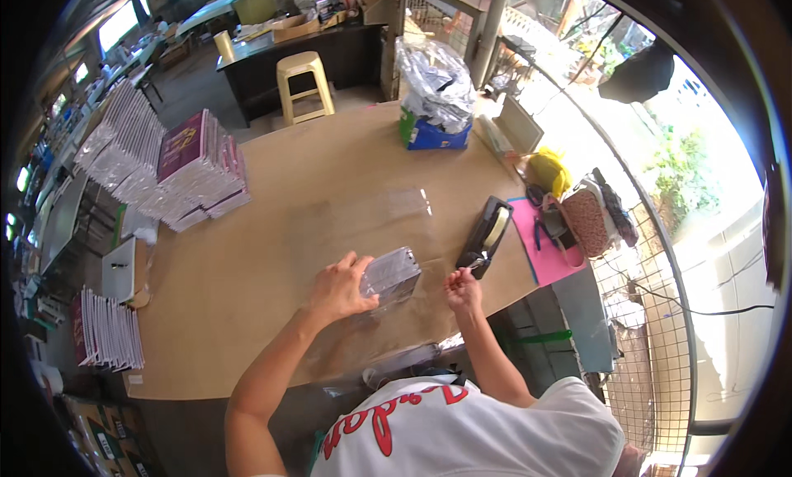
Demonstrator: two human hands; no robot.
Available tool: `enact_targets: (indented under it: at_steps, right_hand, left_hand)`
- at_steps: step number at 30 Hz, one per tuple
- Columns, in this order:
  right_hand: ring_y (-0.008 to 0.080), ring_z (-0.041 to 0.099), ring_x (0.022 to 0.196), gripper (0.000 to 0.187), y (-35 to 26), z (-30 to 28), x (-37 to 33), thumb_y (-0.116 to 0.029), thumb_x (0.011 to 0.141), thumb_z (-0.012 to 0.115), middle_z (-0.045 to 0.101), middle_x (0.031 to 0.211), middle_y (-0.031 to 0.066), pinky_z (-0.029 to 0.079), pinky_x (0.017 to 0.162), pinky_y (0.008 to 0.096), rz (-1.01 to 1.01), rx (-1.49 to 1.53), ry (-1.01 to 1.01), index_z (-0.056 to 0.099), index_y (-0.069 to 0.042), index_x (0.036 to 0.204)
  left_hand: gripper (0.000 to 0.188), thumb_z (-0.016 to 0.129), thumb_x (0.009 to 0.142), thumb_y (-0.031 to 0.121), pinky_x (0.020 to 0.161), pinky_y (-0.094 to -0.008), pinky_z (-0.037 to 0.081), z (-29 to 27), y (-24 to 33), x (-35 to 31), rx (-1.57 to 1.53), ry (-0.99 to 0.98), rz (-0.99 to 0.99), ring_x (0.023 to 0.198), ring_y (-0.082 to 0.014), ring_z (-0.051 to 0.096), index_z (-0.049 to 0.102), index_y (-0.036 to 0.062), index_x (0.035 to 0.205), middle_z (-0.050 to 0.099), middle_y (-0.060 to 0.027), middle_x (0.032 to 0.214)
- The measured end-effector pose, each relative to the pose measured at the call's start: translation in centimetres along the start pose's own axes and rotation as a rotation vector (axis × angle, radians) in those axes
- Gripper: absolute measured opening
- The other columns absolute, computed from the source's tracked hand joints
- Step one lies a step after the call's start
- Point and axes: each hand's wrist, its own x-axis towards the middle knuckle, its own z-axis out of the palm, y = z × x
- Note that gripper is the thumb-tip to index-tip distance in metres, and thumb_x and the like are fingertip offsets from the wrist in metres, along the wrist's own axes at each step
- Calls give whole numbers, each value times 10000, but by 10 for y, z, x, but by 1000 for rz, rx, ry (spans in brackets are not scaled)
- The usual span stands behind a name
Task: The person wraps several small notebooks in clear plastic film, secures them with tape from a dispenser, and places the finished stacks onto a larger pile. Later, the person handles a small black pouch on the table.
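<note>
My left hand (pixel 341 289) grips the left end of a small box-shaped block (pixel 393 268) with a clear, shiny plastic covering. The block rests on a clear plastic sheet (pixel 363 221) spread over the brown tabletop. To the right, my right hand (pixel 464 289) is pinched at the near end of a black tape dispenser (pixel 487 236), which carries a roll of pale tape (pixel 497 223). A glint of clear tape (pixel 477 263) shows at its fingertips. How much tape is drawn out cannot be made out.
Stacks of plastic-wrapped purple booklets (pixel 186 151) stand at the far left, with another pile (pixel 109 328) nearer. A blue-green box (pixel 436 129) of crumpled plastic is at the back. Pliers (pixel 540 230) lie on a pink sheet (pixel 551 263) at right, beside a patterned pouch (pixel 584 217).
</note>
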Motion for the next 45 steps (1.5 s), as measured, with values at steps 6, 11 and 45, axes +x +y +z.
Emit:
enact_targets:
  at_steps: [6,11,45]
  right_hand:
    - [139,546,560,170,4,-12,16,-185,986,602,578,703,20,490,502,276,-236,-192,29,592,-60,870]
    - [137,543,551,170,33,4,-70,-144,977,606,560,657,29,457,499,267,-67,-303,-182,608,-23,858]
    - [141,614,938,649,298,452,-151,-72,793,694,647,1119,59,499,808,277,-199,-710,-1439,485,-37,1406]
  left_hand:
    - [644,785,662,340,816,-438,555,2,-5,1,14,5,50,916,-350,655,599,77,1219,595,-150,1044]
    - [665,780,662,359,802,-443,560,-1,-11,-7,58,18,-2,918,-344,660,588,73,1231,593,-147,1051]
    - [859,764,851,345,1130,-531,291,-83,-116,-155,-379,1029,-336,1390,-374,324,286,102,1521,310,-208,1480]
